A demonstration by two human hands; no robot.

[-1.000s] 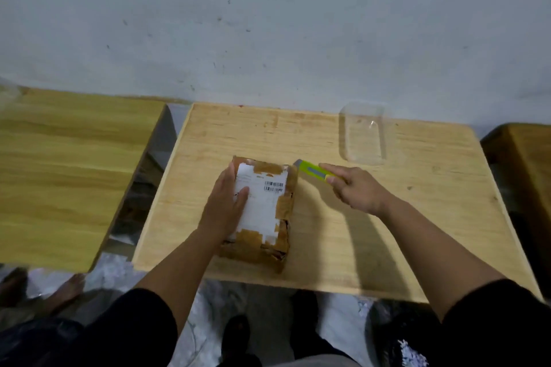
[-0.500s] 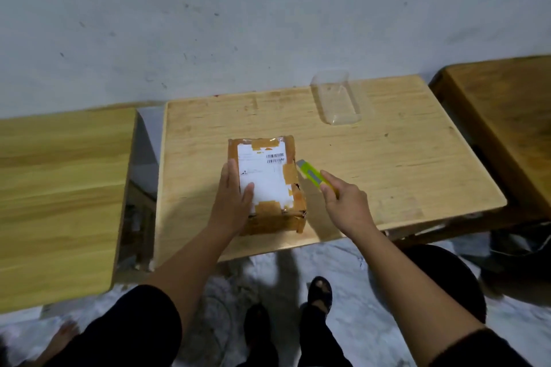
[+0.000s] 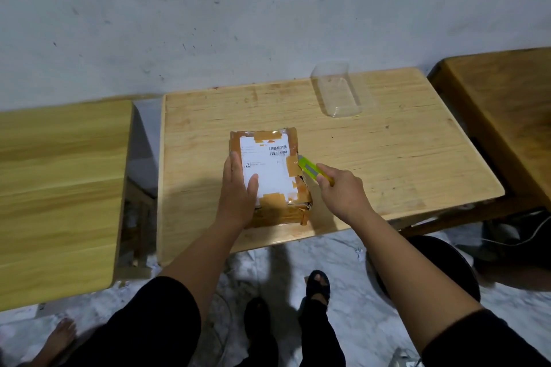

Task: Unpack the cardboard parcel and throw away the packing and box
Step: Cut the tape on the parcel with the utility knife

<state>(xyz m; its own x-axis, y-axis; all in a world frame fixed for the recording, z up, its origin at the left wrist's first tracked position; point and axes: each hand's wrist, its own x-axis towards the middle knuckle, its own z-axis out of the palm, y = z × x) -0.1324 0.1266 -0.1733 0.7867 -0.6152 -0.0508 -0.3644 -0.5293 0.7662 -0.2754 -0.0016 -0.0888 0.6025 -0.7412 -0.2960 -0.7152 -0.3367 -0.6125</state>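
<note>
Both hands are at the parcel [image 3: 268,176]: the left hand [image 3: 238,191] lies flat, fingers straight, pressing on its white label, and the right hand [image 3: 343,191] grips a green cutter [image 3: 313,171] whose tip touches the parcel's right edge. That parcel, brown with tape patches, sits near the front of the middle worktop [image 3: 387,158], pale wood against a scuffed grey wall [image 3: 268,9]. A clear tub [image 3: 338,89] stands at the worktop's back, well apart from the parcel. Similar worktops flank it, separated by gaps, above a marbled floor [image 3: 343,292]. The cutter's blade is too small to make out, and its handle is hidden in the fist. Compared with half a second ago, the cutter has slid further toward the parcel's far end; the left hand has kept its place.
</note>
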